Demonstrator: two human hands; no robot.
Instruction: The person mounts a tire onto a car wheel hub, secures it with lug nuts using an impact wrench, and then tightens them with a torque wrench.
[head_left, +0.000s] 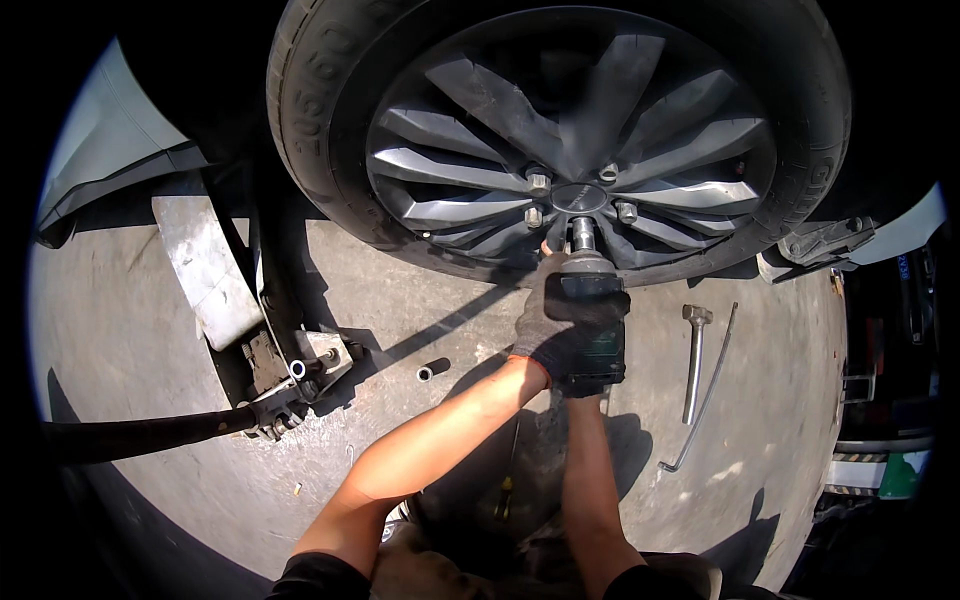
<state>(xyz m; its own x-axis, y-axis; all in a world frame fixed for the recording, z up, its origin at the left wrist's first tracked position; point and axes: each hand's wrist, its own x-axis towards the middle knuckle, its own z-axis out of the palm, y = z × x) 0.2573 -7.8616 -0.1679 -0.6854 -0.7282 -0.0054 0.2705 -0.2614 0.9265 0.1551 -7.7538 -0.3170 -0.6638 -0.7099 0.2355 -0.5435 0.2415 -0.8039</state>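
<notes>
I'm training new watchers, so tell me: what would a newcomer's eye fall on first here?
The big wheel with its grey spokes dominates, filling the top middle of the view. Just below its centre, the dark-gloved left hand grips a bulky power tool, aimed at the wheel. Bright metal of what looks like a floor jack stands out at left.

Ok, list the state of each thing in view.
Wheel: upright
Nuts: four visible, on the wheel
Wrench: held, socket at the wheel
Left hand: gloved, gripping the wrench
Right hand: too hidden to tell
Loose socket: on the floor
Hammer-like tool: lying down
Bent rod: lying down
Screwdriver: lying down
Jack: handle attached
</notes>
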